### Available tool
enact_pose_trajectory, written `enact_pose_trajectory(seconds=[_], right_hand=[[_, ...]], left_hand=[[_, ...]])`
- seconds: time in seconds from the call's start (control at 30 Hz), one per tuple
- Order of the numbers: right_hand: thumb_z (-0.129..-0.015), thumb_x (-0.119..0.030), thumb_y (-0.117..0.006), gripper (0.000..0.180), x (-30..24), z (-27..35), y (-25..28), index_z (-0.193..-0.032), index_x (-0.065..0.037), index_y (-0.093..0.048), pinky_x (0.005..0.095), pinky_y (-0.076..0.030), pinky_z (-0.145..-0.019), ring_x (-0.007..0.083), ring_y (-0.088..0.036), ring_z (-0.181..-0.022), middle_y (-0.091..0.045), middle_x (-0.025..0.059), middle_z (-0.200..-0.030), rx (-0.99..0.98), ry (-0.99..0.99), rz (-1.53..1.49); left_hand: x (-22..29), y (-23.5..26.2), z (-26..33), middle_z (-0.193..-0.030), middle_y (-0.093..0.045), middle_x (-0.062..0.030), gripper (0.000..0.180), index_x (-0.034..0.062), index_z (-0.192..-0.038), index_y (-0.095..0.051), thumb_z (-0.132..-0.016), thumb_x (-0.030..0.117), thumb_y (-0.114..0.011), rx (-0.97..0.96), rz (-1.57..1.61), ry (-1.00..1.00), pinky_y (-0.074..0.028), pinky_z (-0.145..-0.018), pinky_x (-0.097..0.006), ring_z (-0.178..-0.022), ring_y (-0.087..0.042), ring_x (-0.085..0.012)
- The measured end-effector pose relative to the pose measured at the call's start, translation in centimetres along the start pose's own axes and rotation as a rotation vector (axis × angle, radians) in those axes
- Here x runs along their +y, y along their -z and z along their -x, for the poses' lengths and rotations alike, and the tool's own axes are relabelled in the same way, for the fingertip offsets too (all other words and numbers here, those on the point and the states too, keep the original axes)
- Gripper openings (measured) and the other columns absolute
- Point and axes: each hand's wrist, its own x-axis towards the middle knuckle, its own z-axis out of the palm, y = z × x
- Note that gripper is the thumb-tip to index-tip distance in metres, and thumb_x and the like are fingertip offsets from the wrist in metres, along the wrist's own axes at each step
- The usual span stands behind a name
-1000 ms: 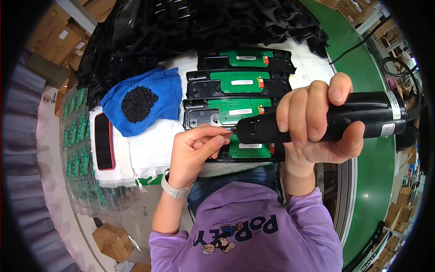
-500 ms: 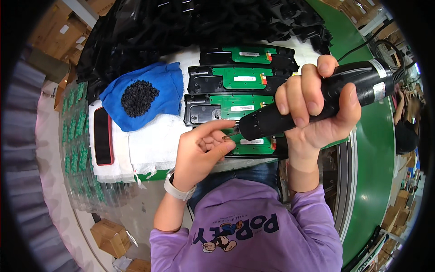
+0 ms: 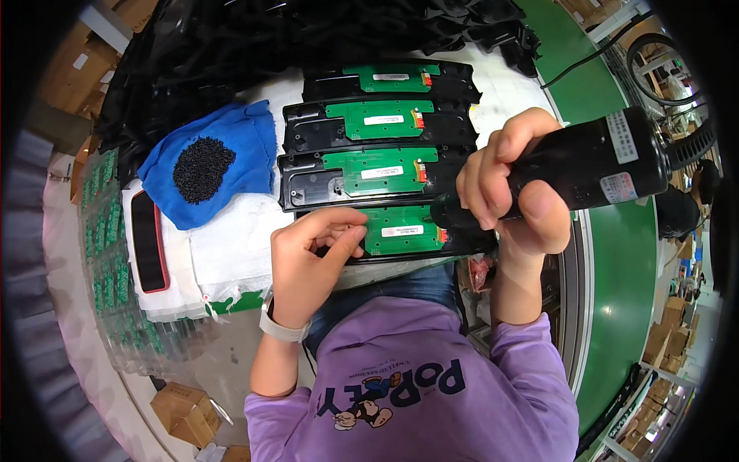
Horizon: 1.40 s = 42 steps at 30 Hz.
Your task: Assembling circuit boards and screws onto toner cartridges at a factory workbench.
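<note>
A green circuit board [image 3: 402,229] sits in a long black plastic housing [image 3: 454,245] at the bench's near edge, closest of four such trays. The left hand [image 3: 312,258] pinches its fingertips closed at the board's left end. The right hand [image 3: 514,192] wraps tightly around a thick black cylindrical electric screwdriver [image 3: 573,173]. A blue cloth [image 3: 250,146] holds a heap of small black screws [image 3: 202,168].

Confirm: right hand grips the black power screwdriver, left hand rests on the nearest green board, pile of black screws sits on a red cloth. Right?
Not quite: the cloth under the pile of black screws is blue, not red, as the head view shows. The rest holds: the right hand grips the black power screwdriver, and the left hand rests on the nearest green board.
</note>
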Motion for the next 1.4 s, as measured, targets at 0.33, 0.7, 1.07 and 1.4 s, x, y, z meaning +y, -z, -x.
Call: enact_pose_trajectory(seconds=[0.33, 0.7, 1.07, 1.4], right_hand=[[-0.064, -0.008, -0.065, 0.031, -0.1, 0.3, -0.1, -0.087, 0.004, -0.050, 0.0189, -0.038, -0.048, 0.0080, -0.048, -0.052, -0.049, 0.0038, -0.064, 0.005, -0.058, 0.127], [-0.066, -0.011, -0.072, 0.035, 0.2, 0.6, -0.6, -0.080, -0.002, -0.042, 0.0233, -0.034, -0.041, 0.0115, -0.041, -0.043, -0.044, 0.0038, -0.055, -0.080, -0.116, 0.432], [-0.068, -0.010, -0.072, 0.034, 1.5, 0.8, -0.9, -0.079, -0.001, -0.042, 0.0227, -0.033, -0.039, 0.0115, -0.041, -0.040, -0.043, 0.0033, -0.053, -0.008, 0.009, 0.392], [-0.086, -0.030, -0.053, 0.037, 0.6, -2.3, 0.0, -0.107, -0.002, -0.044, 0.0309, -0.041, -0.051, 0.0147, -0.047, -0.046, -0.047, 0.0032, -0.061, -0.276, 0.162, -0.369]], left_hand=[[-0.1, -0.1, 0.0, -0.084, -0.065, -0.0113, 0.017, -0.0060, -0.101, -0.058, -0.084, -0.002, -0.055, -0.019, 0.089, 0.029, -0.050, -0.066, -0.021, -0.074, -0.064, -0.0129], [0.0, 0.3, -0.1, -0.079, -0.063, -0.0074, 0.014, -0.0033, -0.098, -0.060, -0.088, 0.002, -0.052, -0.035, 0.083, 0.027, -0.046, -0.058, -0.018, -0.064, -0.057, -0.0069], [0.4, 0.4, -0.1, -0.083, -0.064, -0.0093, 0.014, -0.0044, -0.099, -0.058, -0.086, 0.001, -0.054, 0.012, 0.192, 0.076, -0.047, -0.062, -0.019, -0.069, -0.059, -0.0084], [0.3, 0.4, 0.8, -0.082, -0.064, -0.0111, 0.015, -0.0051, -0.099, -0.058, -0.087, 0.003, -0.055, 0.054, 0.349, -0.011, -0.049, -0.065, -0.021, -0.069, -0.061, -0.0117]])
